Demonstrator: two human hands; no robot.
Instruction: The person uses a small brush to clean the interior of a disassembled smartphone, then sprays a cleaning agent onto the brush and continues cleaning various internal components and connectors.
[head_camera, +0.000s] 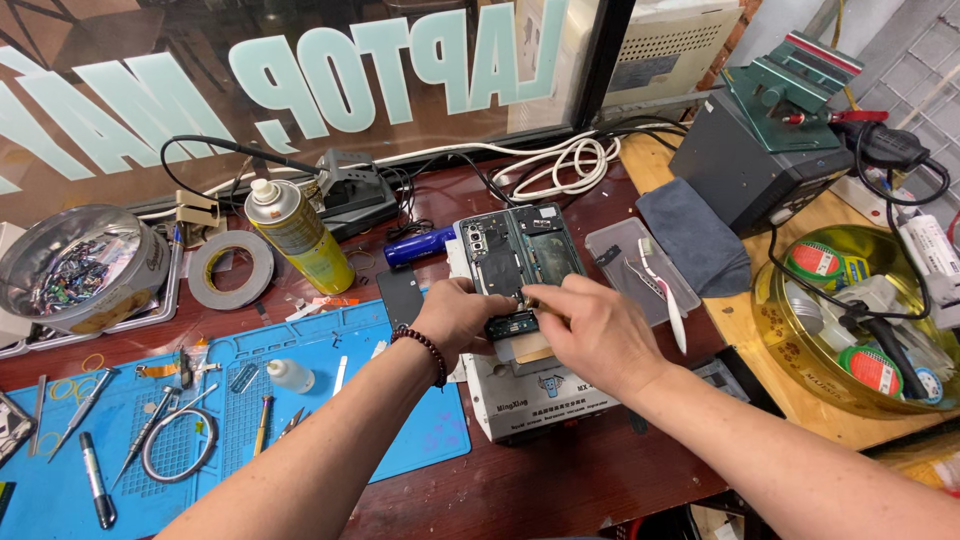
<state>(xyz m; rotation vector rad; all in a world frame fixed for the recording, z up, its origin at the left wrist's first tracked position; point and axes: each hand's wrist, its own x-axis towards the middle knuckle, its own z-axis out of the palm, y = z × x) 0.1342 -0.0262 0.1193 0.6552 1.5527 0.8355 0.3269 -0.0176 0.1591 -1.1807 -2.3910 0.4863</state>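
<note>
While both hands meet over it, the opened phone (520, 262) lies back-up on a grey-white heating block (535, 395) near the middle of the dark red counter (560, 480), its long axis running from the person away toward the window, tilted a little to the right at the far end. Its camera cluster sits at the far left corner, so the top of the phone points away from the person. With the back cover off, it shows a dark inner frame, a black battery panel on the right half, greenish board areas and small silver shields along the left.

The left hand (455, 318), a dark bead bracelet (428, 352) at its wrist, is curled around the phone's near left edge, fingers closed on it. The right hand (590, 335) comes in from the right with thumb and forefinger pinched together at the phone's near end; something small and thin seems to sit in that pinch, though I cannot tell what it is.

Left of the block lies a blue work mat (330, 340) strewn with tweezers, a small white bottle (289, 376) and a coil of wire. A yellow spray can (300, 235) and a roll of grey tape (231, 268) stand beyond it. Right of the phone, a white toothbrush (664, 295) rests on a clear plastic tray (625, 255), beside a grey cloth (695, 240)
</note>
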